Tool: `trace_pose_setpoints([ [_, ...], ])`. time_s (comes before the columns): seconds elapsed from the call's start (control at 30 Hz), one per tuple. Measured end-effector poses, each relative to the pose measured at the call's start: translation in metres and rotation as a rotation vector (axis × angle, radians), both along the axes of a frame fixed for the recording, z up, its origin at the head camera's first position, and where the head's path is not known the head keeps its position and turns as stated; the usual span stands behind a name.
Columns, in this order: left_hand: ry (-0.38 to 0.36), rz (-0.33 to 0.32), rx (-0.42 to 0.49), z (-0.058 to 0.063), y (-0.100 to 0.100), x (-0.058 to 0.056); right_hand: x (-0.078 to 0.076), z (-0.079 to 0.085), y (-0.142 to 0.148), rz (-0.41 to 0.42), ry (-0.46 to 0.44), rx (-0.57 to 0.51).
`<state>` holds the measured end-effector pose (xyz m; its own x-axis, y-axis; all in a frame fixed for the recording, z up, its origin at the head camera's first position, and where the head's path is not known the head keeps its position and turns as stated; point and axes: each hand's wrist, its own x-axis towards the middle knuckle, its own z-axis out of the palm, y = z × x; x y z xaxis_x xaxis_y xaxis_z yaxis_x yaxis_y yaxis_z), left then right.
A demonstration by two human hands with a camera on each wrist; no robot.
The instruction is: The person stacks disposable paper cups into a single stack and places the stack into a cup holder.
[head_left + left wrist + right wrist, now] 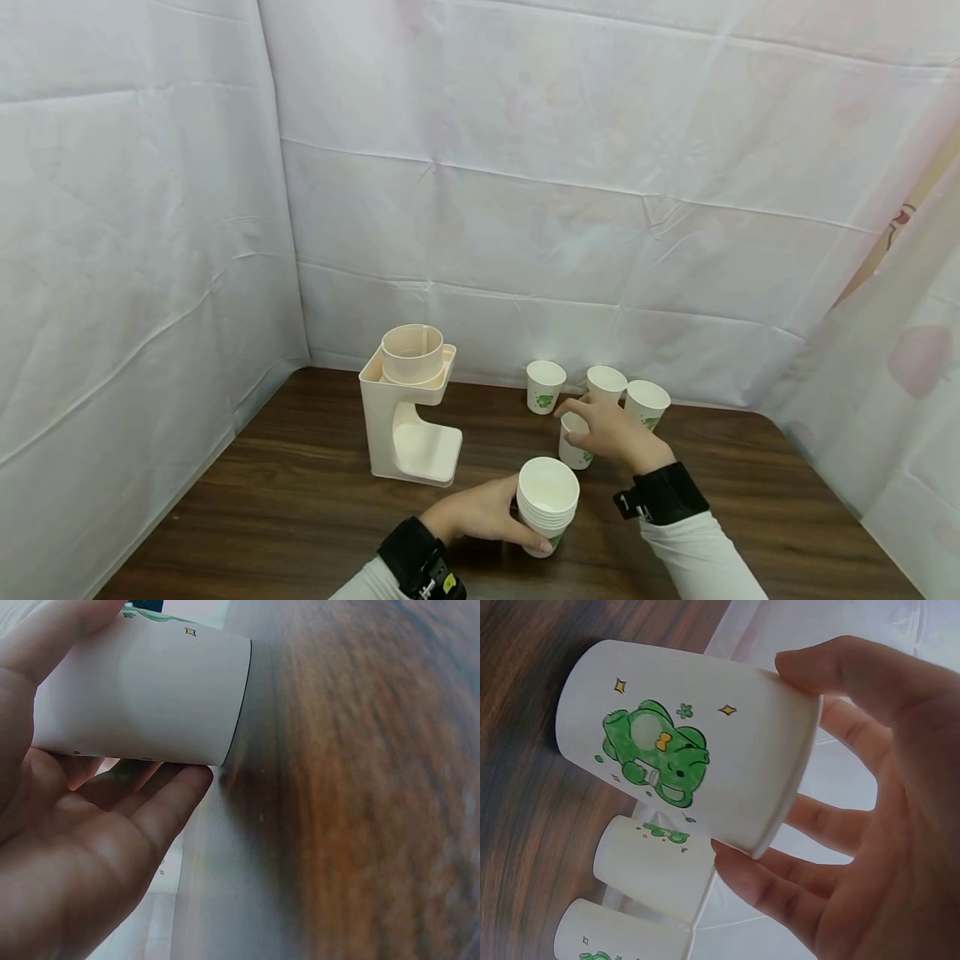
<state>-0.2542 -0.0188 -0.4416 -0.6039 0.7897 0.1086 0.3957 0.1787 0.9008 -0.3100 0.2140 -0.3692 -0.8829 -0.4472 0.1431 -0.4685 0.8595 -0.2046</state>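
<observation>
My left hand (486,510) grips a stack of nested white paper cups (547,492) near the front of the table. In the left wrist view, the thumb and fingers lie along opposite sides of the lowest cup (161,690), whose base is close to the tabletop. Farther right, my right hand (617,429) holds a single white paper cup (682,742) by its rim, thumb on one side and fingers on the other. That cup stands on the wood, and a green cartoon animal with small yellow stars is printed on its side.
Three more paper cups stand behind the right hand: one at left (545,390), one in the middle (606,380) and one at right (647,402). A cream plastic stand (381,425) with a round holder (412,358) on top is at left. White cloth (480,225) hangs behind the table.
</observation>
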Motion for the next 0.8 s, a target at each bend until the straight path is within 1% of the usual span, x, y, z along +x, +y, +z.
trace_pose_setpoints([
  [0.13, -0.005, -0.004, -0.002, 0.0, 0.0, 0.0, 0.003, 0.0, 0.002, -0.001, 0.038, -0.024],
  [0.33, -0.014, -0.002, -0.004, 0.001, 0.0, 0.001, 0.004, -0.004, 0.005, 0.035, 0.17, -0.064],
  [0.53, -0.015, -0.006, 0.0, 0.0, 0.0, 0.0, 0.009, -0.004, 0.006, 0.054, 0.272, -0.107],
  [0.8, -0.018, -0.009, -0.001, 0.0, 0.0, 0.001, 0.016, -0.001, 0.006, 0.103, 0.357, -0.13],
])
